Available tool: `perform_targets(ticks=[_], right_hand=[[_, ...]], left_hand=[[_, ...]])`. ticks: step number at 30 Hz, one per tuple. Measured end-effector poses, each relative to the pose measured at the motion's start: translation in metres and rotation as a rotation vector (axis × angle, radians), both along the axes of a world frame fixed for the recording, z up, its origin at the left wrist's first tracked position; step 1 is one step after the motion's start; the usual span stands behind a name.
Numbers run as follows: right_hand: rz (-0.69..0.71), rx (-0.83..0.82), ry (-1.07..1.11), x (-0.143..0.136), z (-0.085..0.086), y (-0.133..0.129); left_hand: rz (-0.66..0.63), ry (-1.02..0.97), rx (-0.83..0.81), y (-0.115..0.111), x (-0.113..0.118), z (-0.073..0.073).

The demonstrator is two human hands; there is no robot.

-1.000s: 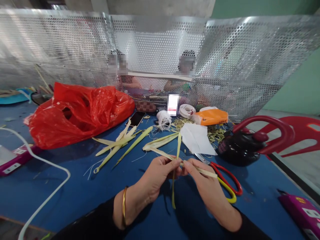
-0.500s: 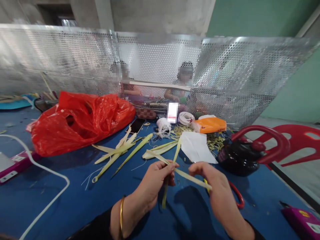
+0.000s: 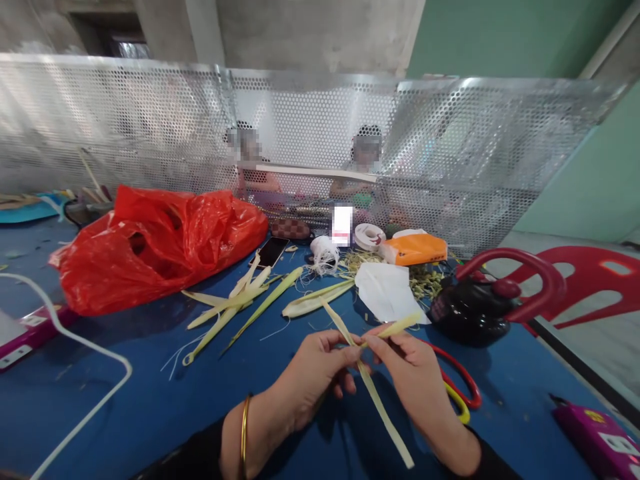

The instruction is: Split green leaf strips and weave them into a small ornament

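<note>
My left hand (image 3: 325, 367), with a gold bangle at its wrist, pinches crossed strips of pale dried leaf between thumb and fingers. One long leaf strip (image 3: 376, 398) runs from above this hand down to the lower right. Close beside it, my right hand (image 3: 413, 367) is closed on a second, yellow-green leaf strip (image 3: 403, 325) that sticks out to the upper right. The fingertips of both hands nearly meet where the strips cross. Scissors (image 3: 457, 400) with red and yellow handles lie partly hidden behind my right hand. Loose leaf strips (image 3: 235, 303) are spread on the blue table (image 3: 200, 407).
A red plastic bag (image 3: 165, 253) fills the left side, near a white cable (image 3: 95, 353). At the back are white string (image 3: 325, 255), a tape roll (image 3: 370, 235), white paper (image 3: 387, 291) and an orange packet (image 3: 415, 249). A black kettle (image 3: 470, 313) stands right. People sit beyond the perforated screen (image 3: 310, 107).
My right hand has moved left to my left hand and taken hold of a strip. The strips have turned: one now points down to the right, another to the upper right.
</note>
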State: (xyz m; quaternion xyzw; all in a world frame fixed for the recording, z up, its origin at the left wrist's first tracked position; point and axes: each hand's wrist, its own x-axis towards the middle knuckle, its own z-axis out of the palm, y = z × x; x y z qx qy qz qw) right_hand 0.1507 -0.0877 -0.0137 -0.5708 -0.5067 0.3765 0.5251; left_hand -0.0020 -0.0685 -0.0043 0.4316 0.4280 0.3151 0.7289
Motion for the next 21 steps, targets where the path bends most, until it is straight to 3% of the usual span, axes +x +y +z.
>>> perform_targets(ticks=[13, 15, 17, 18, 19, 21], right_hand=[[-0.025, -0.065, -0.056, 0.007, -0.002, 0.006], [-0.170, 0.014, -0.081, 0.016, 0.001, 0.010], [-0.407, 0.216, -0.179, 0.024, 0.006, 0.010], [-0.461, 0.312, -0.276, 0.026, 0.009, 0.009], [-0.447, 0.380, -0.381, 0.027, 0.011, 0.008], [-0.228, 0.388, -0.529, 0.024, 0.014, 0.004]], left_hand=[[-0.094, 0.072, -0.049, 0.002, -0.001, 0.000], [-0.079, 0.072, -0.055, 0.001, 0.000, 0.000], [-0.065, 0.060, -0.027, -0.001, 0.001, 0.000], [-0.066, 0.058, -0.010, -0.002, 0.002, 0.000], [-0.074, 0.061, 0.006, -0.002, 0.003, 0.000], [-0.117, 0.083, 0.022, -0.004, 0.004, -0.002]])
